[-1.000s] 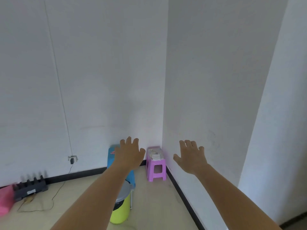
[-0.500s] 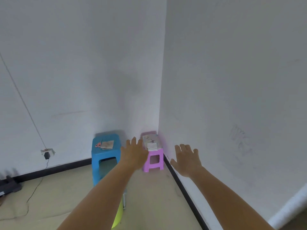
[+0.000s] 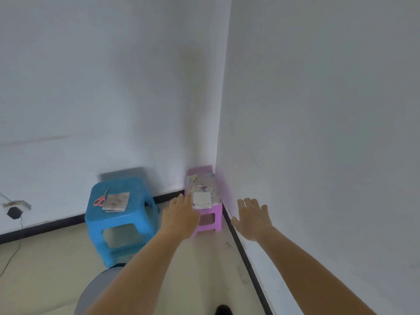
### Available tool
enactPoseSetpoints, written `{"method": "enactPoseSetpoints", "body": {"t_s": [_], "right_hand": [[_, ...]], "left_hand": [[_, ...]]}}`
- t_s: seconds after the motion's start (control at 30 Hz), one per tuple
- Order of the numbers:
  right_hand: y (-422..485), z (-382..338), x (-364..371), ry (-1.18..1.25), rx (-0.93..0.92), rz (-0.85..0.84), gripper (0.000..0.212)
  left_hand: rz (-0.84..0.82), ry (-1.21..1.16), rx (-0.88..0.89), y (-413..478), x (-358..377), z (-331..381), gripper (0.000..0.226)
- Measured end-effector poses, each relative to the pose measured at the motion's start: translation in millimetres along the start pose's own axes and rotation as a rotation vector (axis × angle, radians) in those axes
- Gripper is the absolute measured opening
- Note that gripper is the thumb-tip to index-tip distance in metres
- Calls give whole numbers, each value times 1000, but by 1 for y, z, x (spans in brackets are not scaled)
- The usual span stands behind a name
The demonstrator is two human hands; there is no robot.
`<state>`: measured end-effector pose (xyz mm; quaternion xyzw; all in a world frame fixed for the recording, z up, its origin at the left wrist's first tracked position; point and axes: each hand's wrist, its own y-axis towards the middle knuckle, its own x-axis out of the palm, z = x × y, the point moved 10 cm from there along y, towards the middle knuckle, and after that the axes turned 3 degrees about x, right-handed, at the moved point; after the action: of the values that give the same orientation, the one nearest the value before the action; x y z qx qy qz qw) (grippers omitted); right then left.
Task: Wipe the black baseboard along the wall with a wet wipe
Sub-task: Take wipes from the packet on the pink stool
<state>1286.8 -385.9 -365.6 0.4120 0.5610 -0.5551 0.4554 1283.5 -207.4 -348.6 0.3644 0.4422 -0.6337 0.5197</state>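
The left hand point(image 3: 181, 218) and right hand point(image 3: 251, 220), fingers spread, held nothing; a folded white wipe point(image 3: 201, 199) lay by the left fingertips, the narrow black baseboard point(image 3: 247, 258) beside the right.

No readable text, label, brand or number anywhere. The white pack point(image 3: 201, 200) on the purple stool point(image 3: 216, 215) and the folded sheet point(image 3: 116, 201) on the blue stool point(image 3: 136, 221) show only blurred marks, too soft to read.
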Motion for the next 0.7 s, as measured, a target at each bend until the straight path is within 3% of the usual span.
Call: {"method": "enactPoseSetpoints", "body": {"t_s": [0.43,0.7], "right_hand": [[246,37,104,53,54,-322,53],[378,22,216,265,246,-487,47]], "left_hand": [[-221,-114,-139,245,103,-53,46],[-477,-99,-192,372,224,-131,47]]}}
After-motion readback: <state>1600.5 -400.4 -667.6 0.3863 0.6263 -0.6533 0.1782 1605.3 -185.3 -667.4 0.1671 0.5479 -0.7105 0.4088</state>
